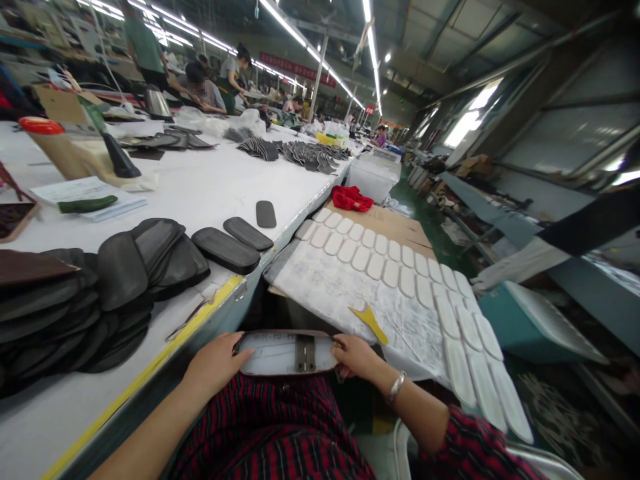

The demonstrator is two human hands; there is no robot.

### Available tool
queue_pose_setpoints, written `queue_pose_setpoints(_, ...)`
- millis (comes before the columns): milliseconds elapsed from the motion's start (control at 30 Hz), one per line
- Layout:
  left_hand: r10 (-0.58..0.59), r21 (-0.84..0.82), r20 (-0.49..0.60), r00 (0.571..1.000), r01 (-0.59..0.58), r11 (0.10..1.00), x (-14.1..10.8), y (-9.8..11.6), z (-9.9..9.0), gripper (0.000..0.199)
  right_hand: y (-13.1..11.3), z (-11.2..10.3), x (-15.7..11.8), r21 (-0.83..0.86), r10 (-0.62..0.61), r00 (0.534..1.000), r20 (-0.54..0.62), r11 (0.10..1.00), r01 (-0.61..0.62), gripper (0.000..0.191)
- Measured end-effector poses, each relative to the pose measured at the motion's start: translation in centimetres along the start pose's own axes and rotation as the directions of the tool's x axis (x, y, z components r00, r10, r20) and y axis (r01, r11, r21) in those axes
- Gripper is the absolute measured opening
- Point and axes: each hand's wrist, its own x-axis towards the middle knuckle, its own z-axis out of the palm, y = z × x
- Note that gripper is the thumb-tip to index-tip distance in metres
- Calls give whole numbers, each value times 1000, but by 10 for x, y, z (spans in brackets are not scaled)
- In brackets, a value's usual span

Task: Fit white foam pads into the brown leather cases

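Low in front of my lap I hold a long rounded panel (275, 355) level between both hands. It has a dark brown rim, a whitish inner face with faint writing, and a dark cross strip with small studs right of its middle. My left hand (220, 360) grips its left end, thumb on the inner face. The right end is held by my right hand (354, 356), fingers curled round the rim. Nearest on the table lie two dark oval pads (225, 249). A yellow scraper-like piece (370, 323) lies on the side stand beyond my right hand.
Dark oval pads (35, 320) are heaped on the white table (200, 180) at left. Rows of pale oval pieces (395, 273) cover the side stand (320, 287). A red cloth (351, 198) lies behind them. A teal bin (540, 327) stands right. Several people work farther back.
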Motion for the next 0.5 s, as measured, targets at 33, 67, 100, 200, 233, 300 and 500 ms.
queue_pose_setpoints(33, 30, 6, 0, 1000, -30, 1000, 4, 2, -1, 46, -3, -2, -1, -90, -69, 996, -64, 994, 63, 41)
queue_pose_setpoints(67, 62, 18, 8, 998, -62, 998, 9, 4, -1, 43, -7, -4, -1, -207, -157, 981, -116, 969, 131, 50)
queue_pose_setpoints(100, 91, 29, 24, 996, -92, 995, 15, 6, -3, 41, -11, -6, -1, -332, -248, 958, -141, 924, 190, 55)
queue_pose_setpoints(200, 145, 56, 112, 983, -152, 987, 31, 11, -9, 35, -20, -7, 9, -558, -374, 924, -79, 784, 270, 30)
queue_pose_setpoints(233, 147, 63, 138, 979, -156, 986, 36, 11, -11, 35, -22, -7, 14, -574, -373, 926, -54, 771, 276, 25)
queue_pose_setpoints(300, 146, 62, 181, 973, -159, 985, 44, 12, -14, 34, -22, -8, 27, -570, -362, 932, -23, 770, 285, 28)
queue_pose_setpoints(500, 159, -28, 357, 921, -160, 987, 50, 16, -23, 41, -15, -21, 49, -454, -362, 929, 80, 816, 357, 29)
